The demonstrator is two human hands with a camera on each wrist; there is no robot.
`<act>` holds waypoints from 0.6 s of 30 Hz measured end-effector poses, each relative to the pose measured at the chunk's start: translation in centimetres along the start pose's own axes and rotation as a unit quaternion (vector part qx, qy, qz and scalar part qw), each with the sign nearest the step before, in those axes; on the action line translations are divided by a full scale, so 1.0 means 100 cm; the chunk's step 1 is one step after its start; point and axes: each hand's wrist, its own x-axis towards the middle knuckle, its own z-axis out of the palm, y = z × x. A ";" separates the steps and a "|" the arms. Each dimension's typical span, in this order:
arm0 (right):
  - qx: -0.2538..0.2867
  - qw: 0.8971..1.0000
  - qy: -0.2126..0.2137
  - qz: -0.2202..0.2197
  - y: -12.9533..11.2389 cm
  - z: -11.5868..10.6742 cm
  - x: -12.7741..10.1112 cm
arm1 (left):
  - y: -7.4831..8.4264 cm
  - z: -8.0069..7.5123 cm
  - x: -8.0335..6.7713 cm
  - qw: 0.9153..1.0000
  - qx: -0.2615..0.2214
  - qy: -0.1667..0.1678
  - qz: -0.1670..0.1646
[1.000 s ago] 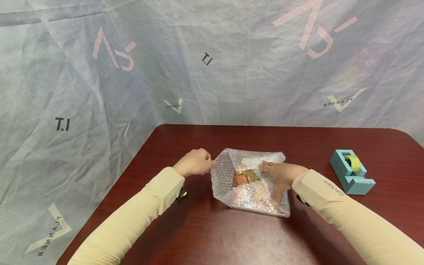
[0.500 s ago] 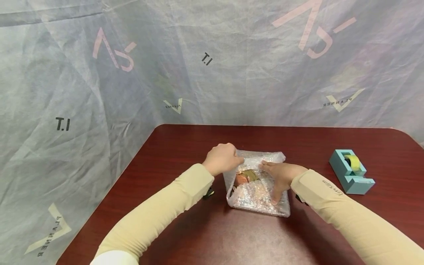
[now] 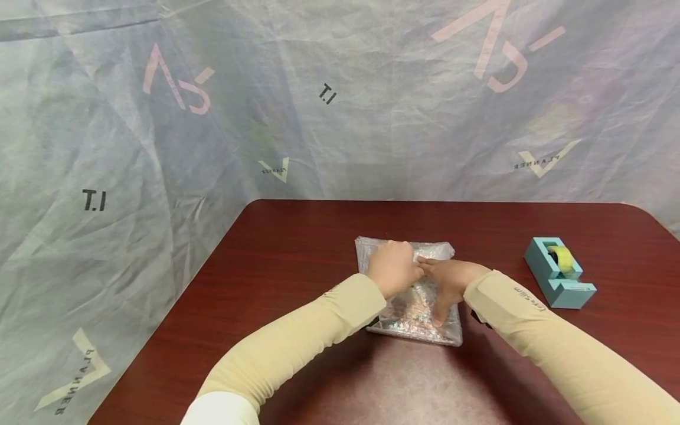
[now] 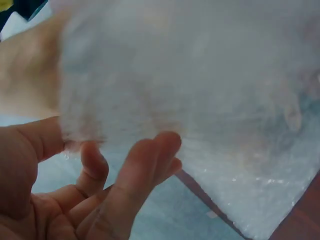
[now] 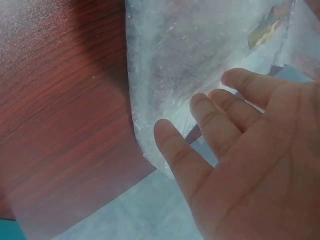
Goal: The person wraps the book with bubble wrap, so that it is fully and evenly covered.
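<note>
While your left hand (image 3: 394,273) pinches the bubble wrap (image 3: 411,310) flap folded over the parcel mid-counter (image 3: 297,248), your right hand (image 3: 448,282) lies flat with straight fingers pressing it down. Folding step, I'd judge; next needs the flap held shut and tape from the dispenser (image 3: 559,273) at right. Only the head view shows that dispenser; the right wrist view shows the spread fingers (image 5: 220,120).
</note>
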 end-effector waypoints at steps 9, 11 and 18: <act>-0.003 1.000 0.001 -0.011 0.001 0.001 0.001 | 0.007 0.020 -0.001 0.999 0.020 0.044 -0.001; -0.007 1.000 0.002 -0.010 0.000 0.001 0.001 | 0.008 0.026 -0.002 0.998 0.023 0.054 0.002; 0.010 1.000 0.010 -0.007 0.002 0.001 0.000 | 0.013 0.043 -0.005 0.994 0.052 0.092 0.038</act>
